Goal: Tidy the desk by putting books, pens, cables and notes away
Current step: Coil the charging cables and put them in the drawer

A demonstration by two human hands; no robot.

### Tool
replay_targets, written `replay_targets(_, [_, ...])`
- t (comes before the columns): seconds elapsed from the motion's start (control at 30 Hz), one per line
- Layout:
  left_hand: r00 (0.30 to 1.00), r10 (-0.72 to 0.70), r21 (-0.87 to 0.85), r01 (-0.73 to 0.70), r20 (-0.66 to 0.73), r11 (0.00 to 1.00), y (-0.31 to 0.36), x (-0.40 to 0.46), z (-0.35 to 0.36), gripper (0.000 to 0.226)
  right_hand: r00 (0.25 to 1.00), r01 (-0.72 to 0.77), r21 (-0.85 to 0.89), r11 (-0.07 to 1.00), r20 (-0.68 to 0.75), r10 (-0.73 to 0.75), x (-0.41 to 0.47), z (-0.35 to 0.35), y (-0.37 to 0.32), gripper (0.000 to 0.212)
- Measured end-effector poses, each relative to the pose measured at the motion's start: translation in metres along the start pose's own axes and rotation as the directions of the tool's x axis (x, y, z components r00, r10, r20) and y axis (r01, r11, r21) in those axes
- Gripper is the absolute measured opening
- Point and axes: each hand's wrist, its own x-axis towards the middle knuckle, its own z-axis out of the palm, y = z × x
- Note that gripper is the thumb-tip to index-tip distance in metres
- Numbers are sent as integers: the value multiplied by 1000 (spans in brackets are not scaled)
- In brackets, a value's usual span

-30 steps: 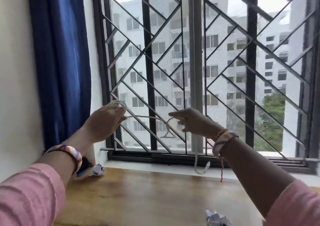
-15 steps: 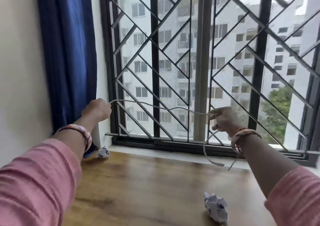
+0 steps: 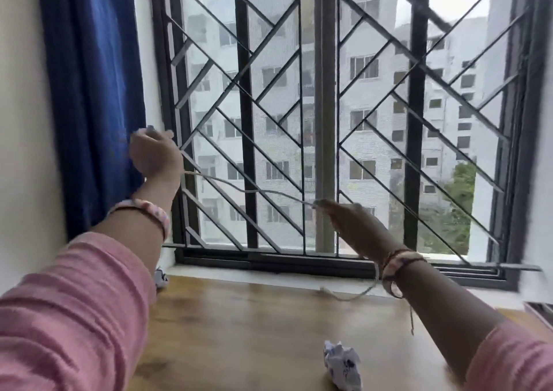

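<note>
A barred window (image 3: 329,106) with a blue curtain (image 3: 89,91) at its left stood behind the wooden surface (image 3: 254,331). The left hand (image 3: 155,157), raised by the curtain, gripped one end of a white cable (image 3: 248,190); the right hand (image 3: 347,220) pinched it lower, the slack hanging to the surface. Two paper balls lay there, one near (image 3: 342,363), one (image 3: 160,277) by the sill.

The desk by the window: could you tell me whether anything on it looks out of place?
Yes: two crumpled paper balls lie loose on the wooden desk, one near the front edge, another at the back-left corner.
</note>
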Motion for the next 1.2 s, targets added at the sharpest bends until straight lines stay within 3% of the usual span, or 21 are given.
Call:
replay_targets(0.07, [851, 465, 354, -525, 245, 774, 0, -36, 3, 30, 991, -97, 27, 995, -89, 99, 6, -12, 11, 27])
replay_targets(0.1, [658, 544, 378, -749, 520, 545, -4, -53, 2, 28, 978, -145, 28, 989, -148, 147, 9, -19, 20, 27])
replay_targets(0.13, [504, 482, 319, -851, 717, 416, -8, -65, 0, 27, 962, -187, 26, 982, -199, 189, 11, -25, 29, 27])
replay_targets(0.2, [338, 274, 215, -893, 900, 395, -8, -83, -5, 28, 942, -243, -59, 968, -251, 221, 13, -34, 46, 29])
replay_targets(0.3, [230, 100, 159, -870, 968, 467, 8, -107, -4, 28, 927, -332, -226, 916, -260, 271, 15, -44, 60, 26])
replay_targets(0.37, [70, -31, 71, -714, 997, 697, 25, -118, -8, 34, 906, -403, -286, 869, -261, 334, 16, -47, 63, 25])
replay_targets(0.43, [-136, 35, -67, -234, 990, 970, 39, -118, -15, 30, 875, -474, -299, 828, -265, 405, 14, -46, 66, 27])
replay_targets(0.47, [-180, 192, -185, 58, 965, 981, 44, -115, -16, 27, 870, -485, -300, 822, -261, 418, 12, -45, 65, 28])
replay_targets(0.5, [-108, 354, -302, 330, 929, 894, 49, -114, -15, 25, 877, -473, -299, 829, -247, 411, 10, -44, 65, 29])
replay_targets(0.57, [194, 497, -470, 713, 846, 521, 66, -113, -5, 22, 916, -393, -295, 871, -203, 345, 7, -41, 61, 29])
replay_targets(0.63, [481, 394, -551, 830, 784, 83, 84, -112, 18, 12, 955, -284, -306, 909, -177, 239, 5, -38, 57, 18])
replay_targets(0.67, [570, 319, -589, 807, 757, -45, 90, -110, 32, 17, 970, -225, -317, 921, -164, 181, 2, -36, 54, 9])
replay_targets(0.7, [658, 250, -675, 738, 711, -22, 95, -104, 48, 19, 981, -166, -345, 924, -157, 118, -1, -35, 54, 6])
replay_targets(0.77, [857, 170, -777, 336, 487, 533, 95, -92, 78, 15, 983, -104, -447, 889, -180, 24, -10, -34, 60, 7])
replay_targets(0.8, [917, 227, -636, 37, 329, 771, 85, -88, 96, 18, 981, -86, -480, 873, -195, -11, -14, -36, 65, 16])
replay_targets(0.83, [922, 330, -486, -198, 202, 851, 75, -86, 111, 19, 978, -57, -498, 865, -203, -52, -17, -38, 69, 25])
replay_targets(0.9, [793, 568, -239, -521, 222, 820, 50, -85, 138, 15, 964, -24, -514, 857, -238, -116, -18, -48, 78, 27])
replay_targets(0.93, [674, 615, -114, -631, 408, 767, 41, -90, 146, 16, 952, -43, -521, 852, -281, -123, -16, -54, 82, 25])
replay_targets(1.03, [290, 345, -35, -719, 893, 694, 17, -108, 151, 20, 893, -199, -476, 857, -448, -41, -9, -72, 95, 34])
replay_targets(1.13, [-58, 98, -110, -284, 994, 952, 27, -140, 127, 41, 866, -335, -401, 853, -489, 110, -2, -80, 106, 48])
replay_targets(1.2, [-296, 185, -158, 114, 937, 981, 39, -150, 111, 51, 860, -410, -362, 837, -459, 223, 0, -79, 109, 56])
